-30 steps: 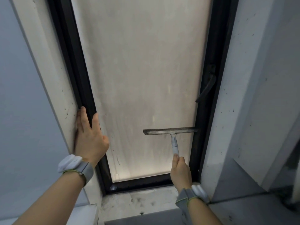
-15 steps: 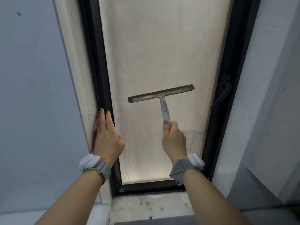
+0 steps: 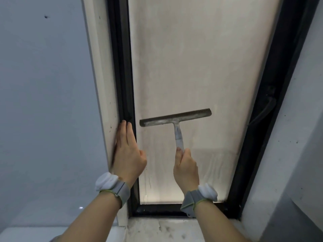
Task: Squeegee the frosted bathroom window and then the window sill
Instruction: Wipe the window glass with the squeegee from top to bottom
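Frosted glass fills the tall window pane (image 3: 201,67), its top cut off by the picture's upper edge, and nothing behind it can be made out. The black frame (image 3: 120,67) runs out of view at the top too, and the dark window handle (image 3: 262,112) on its right side is blurred against it. Of the window sill (image 3: 157,229) only a stained strip shows, cropped at the bottom edge between the two forearms. The right hand (image 3: 186,167) grips the lower end of the squeegee (image 3: 176,117) handle, fingers curled round it so that the handle's end is hidden in the fist; the shaft rises straight above this hand to the blade bar, which lies across the pane, tilted with its right end higher. Whether the blade actually touches the glass cannot be told. Just left of the bar's left end, the left hand (image 3: 128,152) lies flat with straight fingers against the pale reveal (image 3: 103,84) and the frame's edge, holding nothing. Faint streaks mark the glass around and below the right hand. Both wrists wear grey bands with white pods.
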`<action>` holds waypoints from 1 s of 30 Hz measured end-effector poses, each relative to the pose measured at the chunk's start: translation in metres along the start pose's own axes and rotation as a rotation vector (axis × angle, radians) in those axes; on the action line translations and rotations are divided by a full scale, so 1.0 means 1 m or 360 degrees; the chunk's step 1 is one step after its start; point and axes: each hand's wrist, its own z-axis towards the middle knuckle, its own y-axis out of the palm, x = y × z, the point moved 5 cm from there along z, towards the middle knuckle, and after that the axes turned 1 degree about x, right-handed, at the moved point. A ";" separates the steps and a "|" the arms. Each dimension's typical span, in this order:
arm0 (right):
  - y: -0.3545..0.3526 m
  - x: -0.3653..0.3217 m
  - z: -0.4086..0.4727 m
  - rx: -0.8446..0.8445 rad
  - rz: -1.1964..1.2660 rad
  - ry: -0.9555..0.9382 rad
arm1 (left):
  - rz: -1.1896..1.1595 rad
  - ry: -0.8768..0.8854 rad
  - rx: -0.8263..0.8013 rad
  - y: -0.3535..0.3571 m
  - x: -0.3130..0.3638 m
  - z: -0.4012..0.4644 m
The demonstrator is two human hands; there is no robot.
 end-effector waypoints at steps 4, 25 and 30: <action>0.007 0.018 -0.014 -0.0025 -0.0041 0.0022 | 0.0002 0.0004 -0.0004 -0.001 0.000 0.000; -0.040 -0.048 0.009 0.0046 -0.0064 -0.0129 | -0.0285 -0.0125 -0.0183 -0.024 0.004 -0.010; -0.015 -0.042 0.015 0.0001 0.0046 -0.0008 | -0.0218 0.0288 -0.0130 -0.048 0.011 -0.035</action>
